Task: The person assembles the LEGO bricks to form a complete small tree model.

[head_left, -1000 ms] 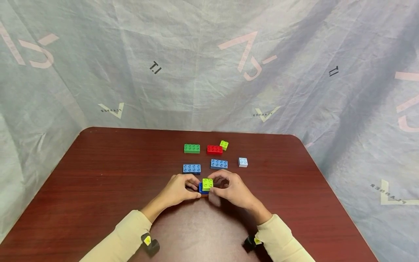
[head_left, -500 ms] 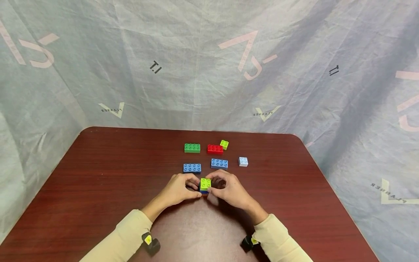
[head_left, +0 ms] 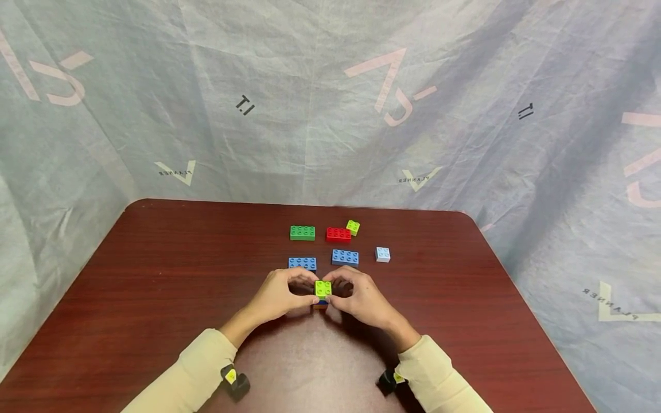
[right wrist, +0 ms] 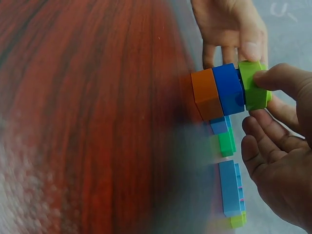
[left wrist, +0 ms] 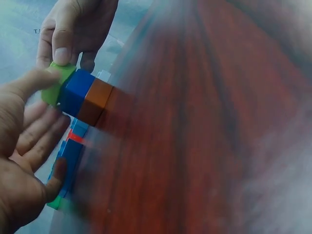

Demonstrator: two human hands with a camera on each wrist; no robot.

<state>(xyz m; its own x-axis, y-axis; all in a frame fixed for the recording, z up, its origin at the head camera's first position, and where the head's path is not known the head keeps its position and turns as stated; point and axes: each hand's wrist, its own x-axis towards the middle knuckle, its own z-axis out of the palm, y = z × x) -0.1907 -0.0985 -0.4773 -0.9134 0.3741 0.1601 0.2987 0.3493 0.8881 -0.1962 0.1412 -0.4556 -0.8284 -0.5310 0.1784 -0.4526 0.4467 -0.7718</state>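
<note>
A small stack of toy bricks stands on the table between both hands. An orange brick point(right wrist: 206, 95) is at its base, a dark blue brick point(right wrist: 228, 89) comes above it, and a lime green brick point(head_left: 323, 289) with studs on top is uppermost. My left hand point(head_left: 279, 292) pinches the lime brick from the left with thumb and fingers. From the other side my right hand point(head_left: 360, 295) pinches the same brick. In the right wrist view a thin gap shows between the lime and blue bricks.
Beyond the hands lie a blue brick point(head_left: 302, 263), another blue brick point(head_left: 345, 257), a green brick point(head_left: 302, 233), a red brick point(head_left: 338, 234), a second lime brick point(head_left: 353, 227) and a pale blue brick point(head_left: 383, 254). A grey cloth point(head_left: 310, 115) hangs behind the table point(head_left: 170, 275).
The lime brick has shifted slightly left and now sits squarely over the blue brick. My left hand has moved from the lower bricks up to the lime one.
</note>
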